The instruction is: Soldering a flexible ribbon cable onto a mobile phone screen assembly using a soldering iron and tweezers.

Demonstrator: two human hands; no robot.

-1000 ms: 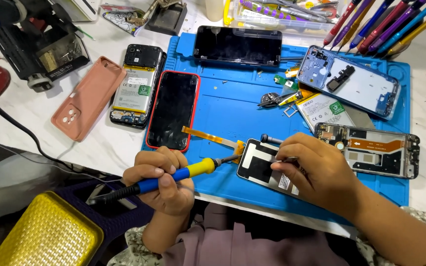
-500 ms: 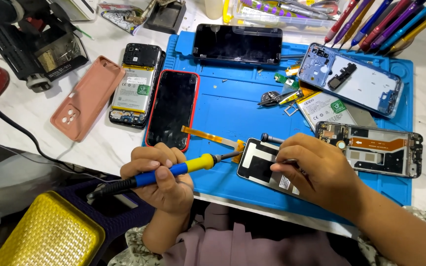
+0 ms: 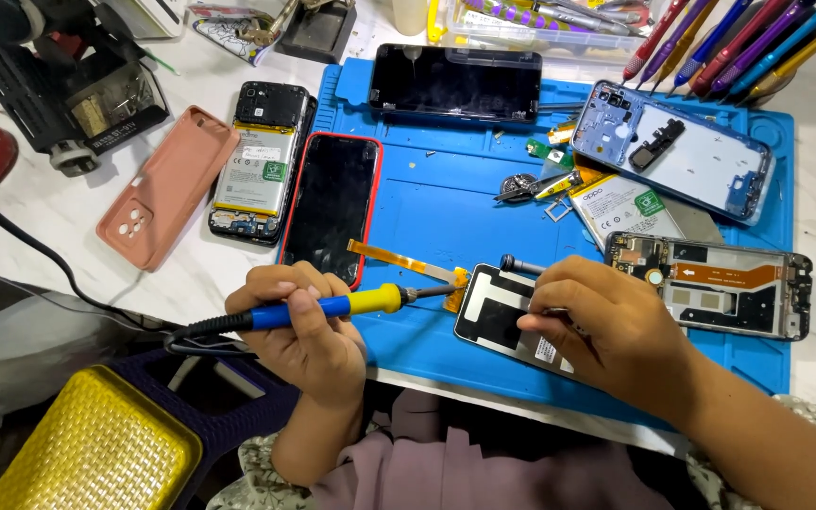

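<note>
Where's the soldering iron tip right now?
Head view, lower centre: the soldering iron in the left hand has its tip at the orange ribbon cable, beside the screen panel.

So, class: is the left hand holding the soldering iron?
Yes, the left hand grips the blue-and-yellow soldering iron, its tip near the orange flex cable.

Display panel (image 3: 507, 316) lies on mat (image 3: 427, 203), right of iron (image 3: 332, 307).

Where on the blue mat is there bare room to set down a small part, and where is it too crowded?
Most bare room is mid-mat on the blue mat, between the red-edged phone, the black phone and the small loose parts. A smaller patch lies at the front right corner, below the open phone frame. The right half and the area around both hands are crowded.
</note>
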